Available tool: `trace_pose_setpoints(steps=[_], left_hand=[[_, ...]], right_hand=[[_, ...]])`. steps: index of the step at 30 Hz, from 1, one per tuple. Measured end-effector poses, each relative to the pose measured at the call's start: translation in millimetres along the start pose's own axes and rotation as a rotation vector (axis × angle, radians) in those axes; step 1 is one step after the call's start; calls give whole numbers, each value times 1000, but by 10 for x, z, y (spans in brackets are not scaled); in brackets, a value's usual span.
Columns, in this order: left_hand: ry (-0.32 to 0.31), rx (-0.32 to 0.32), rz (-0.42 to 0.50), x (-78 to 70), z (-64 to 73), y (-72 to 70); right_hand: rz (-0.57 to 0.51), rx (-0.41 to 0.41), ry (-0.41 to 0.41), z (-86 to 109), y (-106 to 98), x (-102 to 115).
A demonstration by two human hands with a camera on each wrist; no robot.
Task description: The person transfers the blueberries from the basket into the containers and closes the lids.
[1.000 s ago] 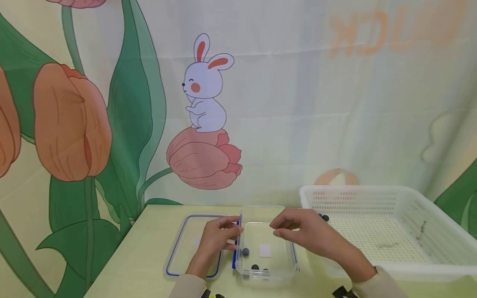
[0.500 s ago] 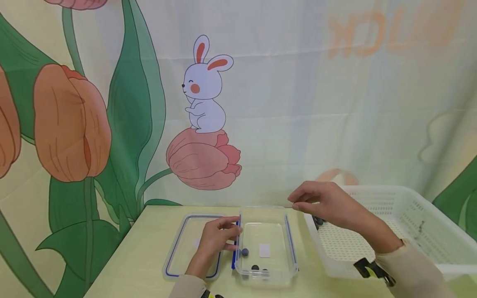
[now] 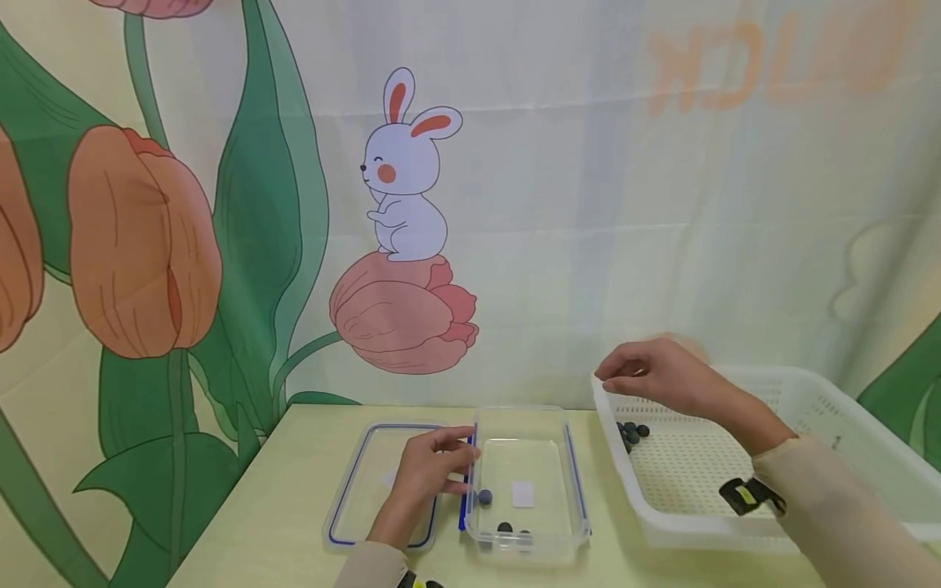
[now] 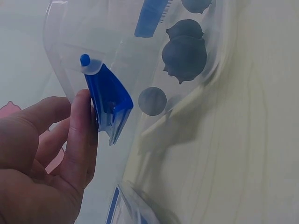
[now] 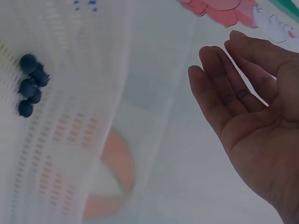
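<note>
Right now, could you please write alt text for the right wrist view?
An empty right hand, its fingers loosely bent, occupies the right side. At left, a white perforated basket holds a small cluster of dark round berries; behind is a pale printed backdrop.

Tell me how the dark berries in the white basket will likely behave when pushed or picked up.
The berries look nearly round, so they would probably roll when nudged. The basket has a wall close beside them, which may stop them there. Each looks small against the right hand, so likely light.
</note>
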State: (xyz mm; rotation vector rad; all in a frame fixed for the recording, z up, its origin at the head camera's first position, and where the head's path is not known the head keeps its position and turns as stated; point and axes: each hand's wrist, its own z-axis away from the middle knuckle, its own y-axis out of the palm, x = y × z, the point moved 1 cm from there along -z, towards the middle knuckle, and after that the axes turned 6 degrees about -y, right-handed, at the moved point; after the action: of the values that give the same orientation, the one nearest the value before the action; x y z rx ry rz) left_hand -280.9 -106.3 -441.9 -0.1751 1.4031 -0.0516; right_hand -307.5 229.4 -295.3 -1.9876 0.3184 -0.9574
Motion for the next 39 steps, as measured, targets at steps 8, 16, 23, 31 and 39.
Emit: trace_pose_setpoints(steps=[8, 16, 23, 31, 39], left_hand=[[18, 11, 5, 14, 2, -1], [17, 7, 6, 11, -3, -3], [8, 4, 6, 4, -6, -4], [5, 11, 20, 16, -27, -7], [-8, 6, 23, 10, -34, 1]], right_hand=[[0, 13, 57, -5, 25, -352], [-37, 34, 117, 45, 52, -645], [-68, 63, 151, 108, 74, -865], [-94, 113, 222, 150, 149, -1128], [-88, 151, 260, 230, 237, -1327]])
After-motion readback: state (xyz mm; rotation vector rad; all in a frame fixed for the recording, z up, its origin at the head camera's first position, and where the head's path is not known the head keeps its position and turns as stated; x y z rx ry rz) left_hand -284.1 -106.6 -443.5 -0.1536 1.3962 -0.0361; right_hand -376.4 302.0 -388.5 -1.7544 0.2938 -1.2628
